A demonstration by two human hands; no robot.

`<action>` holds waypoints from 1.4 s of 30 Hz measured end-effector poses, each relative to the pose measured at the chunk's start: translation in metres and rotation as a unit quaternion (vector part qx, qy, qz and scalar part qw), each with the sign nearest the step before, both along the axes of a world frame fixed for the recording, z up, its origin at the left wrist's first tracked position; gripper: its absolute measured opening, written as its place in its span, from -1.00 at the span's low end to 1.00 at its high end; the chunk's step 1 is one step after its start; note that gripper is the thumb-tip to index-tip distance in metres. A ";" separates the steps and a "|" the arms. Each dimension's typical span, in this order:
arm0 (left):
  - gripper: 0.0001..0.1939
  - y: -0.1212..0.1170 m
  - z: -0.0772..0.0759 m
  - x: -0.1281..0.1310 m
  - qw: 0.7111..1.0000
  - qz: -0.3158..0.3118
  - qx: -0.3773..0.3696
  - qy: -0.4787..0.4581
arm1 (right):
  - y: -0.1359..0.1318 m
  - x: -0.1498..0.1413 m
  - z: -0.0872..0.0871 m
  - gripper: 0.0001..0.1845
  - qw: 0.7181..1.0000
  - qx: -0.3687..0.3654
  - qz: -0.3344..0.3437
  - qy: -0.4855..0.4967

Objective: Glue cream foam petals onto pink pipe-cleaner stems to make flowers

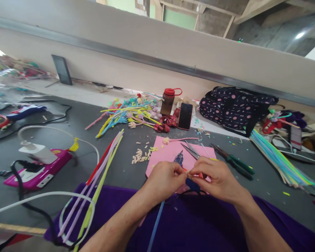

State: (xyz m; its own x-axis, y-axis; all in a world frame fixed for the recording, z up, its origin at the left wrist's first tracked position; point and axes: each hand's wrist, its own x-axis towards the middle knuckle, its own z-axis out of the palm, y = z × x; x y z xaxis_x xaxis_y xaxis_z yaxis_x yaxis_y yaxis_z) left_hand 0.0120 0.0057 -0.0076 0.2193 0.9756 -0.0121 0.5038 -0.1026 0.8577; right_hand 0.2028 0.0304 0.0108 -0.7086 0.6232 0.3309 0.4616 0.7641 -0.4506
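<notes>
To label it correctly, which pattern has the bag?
The bag is dark with pinkish spots, best in the head view.

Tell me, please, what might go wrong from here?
The open scissors lie beside the right hand, so a careless reach could nick it. A tug on the white cable might drag the long fuzzy stems it crosses. The loose pale pieces could scatter if brushed.

Soft, fairly even daylight lay over my grey table [115,157] with only faint shadows, a small lamp [300,35] glared at the far right, my fingertips looked slightly soft, and the near left and far left edges were stretched and smeared.
</notes>
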 end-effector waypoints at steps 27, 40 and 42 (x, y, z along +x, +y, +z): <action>-0.81 -0.004 -0.012 0.005 0.975 -0.029 0.138 0.172 | -0.001 -0.002 -0.004 -0.85 0.992 0.040 -0.010 -0.122; -0.80 -0.004 -0.009 0.007 0.950 -0.074 0.198 0.231 | -0.002 0.001 -0.005 -0.86 0.983 0.041 -0.006 -0.179; -0.80 -0.004 -0.011 0.007 0.949 -0.077 0.201 0.230 | -0.002 0.001 -0.005 -0.87 0.983 0.039 -0.006 -0.178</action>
State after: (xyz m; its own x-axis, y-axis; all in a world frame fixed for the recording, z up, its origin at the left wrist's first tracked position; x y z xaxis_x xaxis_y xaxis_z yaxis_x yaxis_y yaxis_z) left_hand 0.0192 0.0012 -0.0184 0.4210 0.8787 0.2251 0.7683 -0.4774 0.4263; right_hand 0.2043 0.0288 0.0056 -0.7806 0.6150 0.1114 0.5888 0.7834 -0.1988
